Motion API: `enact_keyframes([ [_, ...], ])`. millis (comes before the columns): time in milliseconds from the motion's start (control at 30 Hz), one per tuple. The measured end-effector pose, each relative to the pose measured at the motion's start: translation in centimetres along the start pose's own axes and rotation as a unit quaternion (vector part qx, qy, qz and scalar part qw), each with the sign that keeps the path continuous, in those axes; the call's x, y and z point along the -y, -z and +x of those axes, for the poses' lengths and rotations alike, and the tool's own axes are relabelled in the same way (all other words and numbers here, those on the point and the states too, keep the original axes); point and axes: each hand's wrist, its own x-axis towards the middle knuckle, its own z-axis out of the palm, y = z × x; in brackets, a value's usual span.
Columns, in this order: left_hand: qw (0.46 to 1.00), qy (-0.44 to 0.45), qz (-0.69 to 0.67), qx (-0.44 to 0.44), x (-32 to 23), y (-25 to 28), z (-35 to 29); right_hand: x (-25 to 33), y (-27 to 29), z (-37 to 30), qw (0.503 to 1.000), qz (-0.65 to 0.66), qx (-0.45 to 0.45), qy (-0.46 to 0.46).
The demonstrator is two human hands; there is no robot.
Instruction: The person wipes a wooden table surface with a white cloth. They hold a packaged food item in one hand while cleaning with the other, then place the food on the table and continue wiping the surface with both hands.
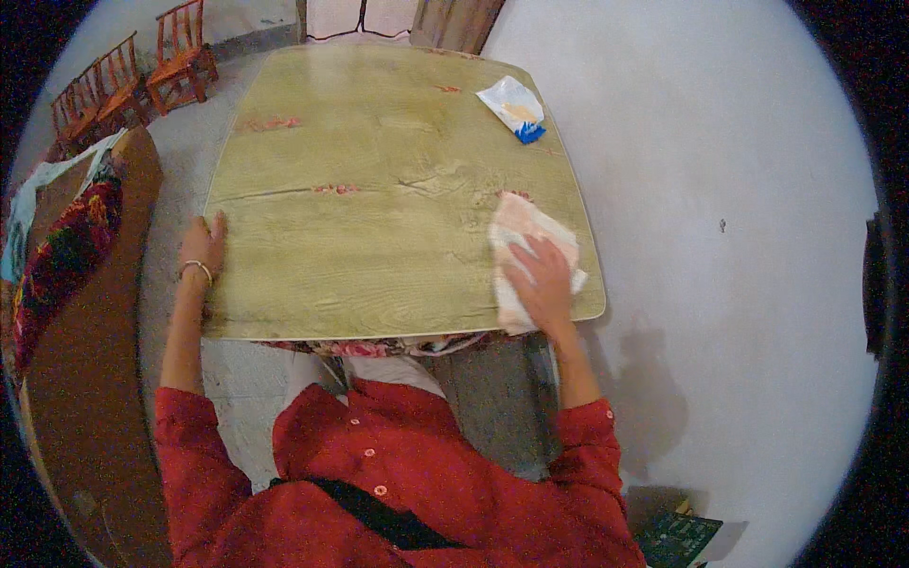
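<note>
My right hand presses down on a pale pink and white cloth at the near right of the tabletop. Its fingers lie over the cloth, which spreads out past them and reaches the front edge. At the left rim my left hand, with a bangle at the wrist, is closed on the table edge, thumb side up; part of its fingers is hidden. The table has a yellow-green wood-grain top with small red flower prints.
A white and blue plastic packet lies at the far right of the tabletop. Along the right runs a white wall. A brown couch-like piece with colourful fabric stands left; wooden chairs stand at the back left.
</note>
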Motion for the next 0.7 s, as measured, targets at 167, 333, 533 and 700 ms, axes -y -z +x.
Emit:
enact_keyframes([
  [167, 0.999, -0.006, 0.005, 0.032, -1.5, 1.1, -0.6, -9.4, -2.4, 1.8, 0.985, -0.049, -0.078, -0.146],
  [333, 0.999, -0.001, 0.007, 0.035, -1.8, 0.7, -0.3, -7.0, -6.7, 8.2, 0.981, -0.084, -0.098, -0.147],
  [533, 0.999, 0.004, -0.01, 0.052, -0.6, 0.9, -0.3, 7.0, -5.2, 8.3, 0.992, 0.07, -0.039, 0.097],
  [700, 0.999, -0.024, -0.022, 0.017, -0.1, -0.1, -0.2, 4.5, -1.4, 2.1, 0.993, 0.051, -0.019, 0.106],
])
